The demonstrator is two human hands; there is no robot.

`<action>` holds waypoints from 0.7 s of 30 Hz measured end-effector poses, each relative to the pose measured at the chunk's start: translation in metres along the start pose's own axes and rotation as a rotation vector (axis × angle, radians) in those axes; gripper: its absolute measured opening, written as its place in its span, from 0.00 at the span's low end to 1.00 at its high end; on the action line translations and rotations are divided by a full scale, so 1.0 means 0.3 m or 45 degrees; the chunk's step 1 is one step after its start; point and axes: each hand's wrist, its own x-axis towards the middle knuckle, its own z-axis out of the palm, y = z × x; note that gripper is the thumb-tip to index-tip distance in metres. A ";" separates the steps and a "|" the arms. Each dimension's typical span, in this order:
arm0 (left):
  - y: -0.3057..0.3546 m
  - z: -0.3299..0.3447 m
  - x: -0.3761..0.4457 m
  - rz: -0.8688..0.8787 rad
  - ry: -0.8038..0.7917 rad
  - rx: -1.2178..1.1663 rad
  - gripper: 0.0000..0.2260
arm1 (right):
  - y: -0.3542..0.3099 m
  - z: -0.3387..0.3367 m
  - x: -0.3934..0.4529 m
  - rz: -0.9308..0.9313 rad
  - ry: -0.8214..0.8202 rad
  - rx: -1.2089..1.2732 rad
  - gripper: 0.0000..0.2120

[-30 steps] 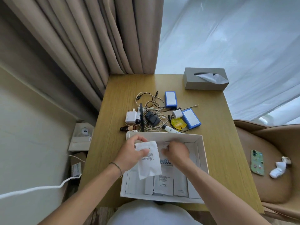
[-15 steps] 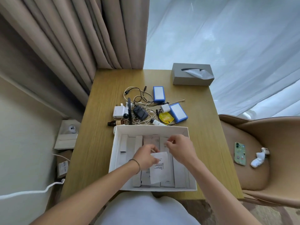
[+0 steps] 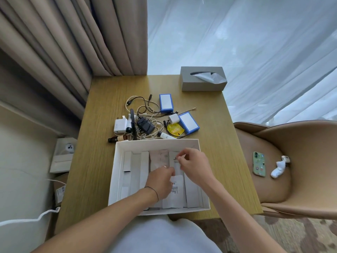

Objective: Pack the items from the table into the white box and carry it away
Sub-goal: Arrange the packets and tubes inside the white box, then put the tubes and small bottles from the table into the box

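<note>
The open white box (image 3: pixel 118 167) sits at the near edge of the wooden table (image 3: pixel 102 154), lined with flat white packets standing side by side. My left hand (image 3: pixel 160 181) is inside the box, pressing a white printed packet (image 3: pixel 175 193) down among the others. Just above the box's right half, my right hand (image 3: pixel 193 164) has its fingertips pinched with nothing visible in them. Behind the box lies a pile: tangled cables (image 3: pixel 144 108), a black adapter (image 3: pixel 145 125), a white charger (image 3: pixel 120 126), two blue-and-white boxes (image 3: pixel 166 103) (image 3: pixel 188 122), a yellow sachet (image 3: pixel 175 130) and a small brown bottle (image 3: pixel 118 138).
A grey tissue box (image 3: pixel 202 81) stands at the table's far right corner. A tan chair (image 3: pixel 291 161) to the right holds a green phone (image 3: pixel 259 166) and a white item (image 3: pixel 279 168). Curtains hang behind; small boxes (image 3: pixel 63 154) and a white cable (image 3: pixel 27 219) lie left.
My left hand has carried the white packet from above the box down into it and laid it among the others. My right hand rose slightly, with its fingers pinched.
</note>
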 end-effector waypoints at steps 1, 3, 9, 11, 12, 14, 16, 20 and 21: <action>-0.001 0.008 -0.004 0.044 0.013 0.097 0.11 | -0.007 -0.003 0.005 -0.009 -0.003 0.003 0.07; -0.006 0.021 -0.007 0.088 -0.001 0.221 0.13 | -0.022 -0.010 0.018 -0.023 0.002 0.002 0.07; -0.018 0.003 -0.016 0.094 0.044 0.238 0.21 | -0.067 -0.064 0.126 -0.035 0.034 0.020 0.07; -0.009 -0.030 -0.028 0.128 0.121 0.196 0.21 | -0.078 -0.084 0.196 -0.025 0.028 -0.035 0.08; 0.000 -0.051 -0.035 0.162 0.168 0.160 0.20 | -0.082 -0.091 0.235 -0.016 0.021 -0.073 0.09; 0.026 -0.110 -0.047 0.257 0.265 0.095 0.18 | -0.084 -0.094 0.320 -0.010 -0.005 -0.181 0.10; 0.053 -0.182 -0.047 0.346 0.356 0.049 0.17 | -0.079 -0.086 0.401 0.003 -0.043 -0.285 0.10; 0.088 -0.322 -0.020 0.385 0.475 -0.088 0.14 | -0.055 -0.055 0.524 0.036 -0.121 -0.457 0.08; 0.089 -0.351 -0.009 0.384 0.497 -0.110 0.14 | -0.049 -0.046 0.548 0.042 -0.139 -0.495 0.08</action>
